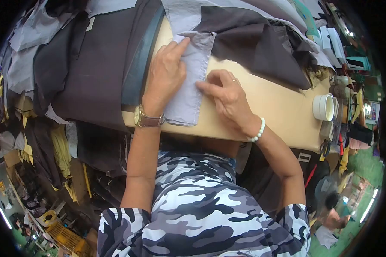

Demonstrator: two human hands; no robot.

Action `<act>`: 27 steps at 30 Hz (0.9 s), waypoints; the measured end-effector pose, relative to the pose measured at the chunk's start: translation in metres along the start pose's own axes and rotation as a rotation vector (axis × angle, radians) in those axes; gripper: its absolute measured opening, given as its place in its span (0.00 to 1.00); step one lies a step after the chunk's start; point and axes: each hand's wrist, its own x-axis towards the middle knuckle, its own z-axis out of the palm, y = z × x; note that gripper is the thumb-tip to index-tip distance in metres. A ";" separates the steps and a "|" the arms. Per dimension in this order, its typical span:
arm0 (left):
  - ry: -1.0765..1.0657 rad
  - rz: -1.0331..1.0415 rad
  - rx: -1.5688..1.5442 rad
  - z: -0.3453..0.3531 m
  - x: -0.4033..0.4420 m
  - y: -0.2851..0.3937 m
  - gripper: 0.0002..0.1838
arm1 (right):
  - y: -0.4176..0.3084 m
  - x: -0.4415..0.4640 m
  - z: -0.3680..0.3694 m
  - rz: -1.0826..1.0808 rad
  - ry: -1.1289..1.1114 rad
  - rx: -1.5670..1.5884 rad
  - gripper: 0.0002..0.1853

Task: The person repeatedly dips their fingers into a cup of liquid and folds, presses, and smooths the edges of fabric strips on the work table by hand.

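A light grey fabric piece [185, 100] lies on the tan tabletop [261, 96], its long stitched edge on the right. My left hand [169, 68], with a watch at the wrist, rests on the fabric's left side, fingers apart and index finger reaching toward its upper part. At the fabric's right edge is my right hand [225, 92], thumb and index finger close together in a pinch; whether cloth is between them is hard to tell. Dark brown fabric [261, 49] joins the grey piece near the top. Left of my left hand lies a blue-grey strip [139, 70].
Large dark cloth [94, 64] hangs over the table's left side. A white round container [323, 107] stands at the right edge, beside scissors [325, 148]. A yellow crate [66, 240] is on the floor at lower left. Another person [333, 218] is at lower right.
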 end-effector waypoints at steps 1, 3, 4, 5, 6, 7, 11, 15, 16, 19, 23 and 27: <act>0.002 0.008 -0.001 0.000 0.000 0.000 0.26 | -0.001 -0.001 0.001 -0.017 -0.001 -0.024 0.17; 0.006 0.021 -0.003 0.000 0.000 -0.002 0.26 | -0.002 -0.003 0.004 -0.053 -0.005 -0.072 0.17; 0.003 0.022 -0.004 0.000 0.000 -0.002 0.26 | -0.006 -0.007 0.004 -0.099 -0.005 -0.101 0.17; 0.001 0.022 -0.006 0.000 0.001 -0.001 0.26 | -0.013 -0.015 0.003 -0.145 -0.005 -0.130 0.17; -0.003 0.022 -0.008 0.000 0.001 0.001 0.26 | -0.021 -0.024 0.002 -0.190 -0.005 -0.159 0.17; -0.003 0.022 -0.004 0.001 0.000 0.000 0.26 | -0.029 -0.034 0.003 -0.224 -0.027 -0.184 0.17; -0.009 0.007 0.004 0.002 0.001 0.000 0.26 | -0.043 -0.052 0.004 -0.260 -0.057 -0.203 0.17; -0.006 0.015 0.007 0.004 0.001 0.000 0.26 | -0.030 -0.031 0.000 -0.168 0.012 -0.201 0.18; -0.010 0.015 0.011 0.004 0.000 0.000 0.25 | -0.029 -0.029 -0.001 -0.159 0.031 -0.250 0.18; -0.012 0.008 0.020 0.003 0.001 -0.001 0.25 | -0.036 -0.044 0.003 -0.230 -0.030 -0.292 0.19; -0.032 -0.011 0.011 0.005 0.002 0.001 0.26 | -0.045 -0.050 0.001 -0.200 -0.040 -0.184 0.18; -0.042 -0.039 -0.005 0.002 0.005 0.008 0.23 | -0.041 -0.048 -0.002 -0.157 -0.066 -0.044 0.16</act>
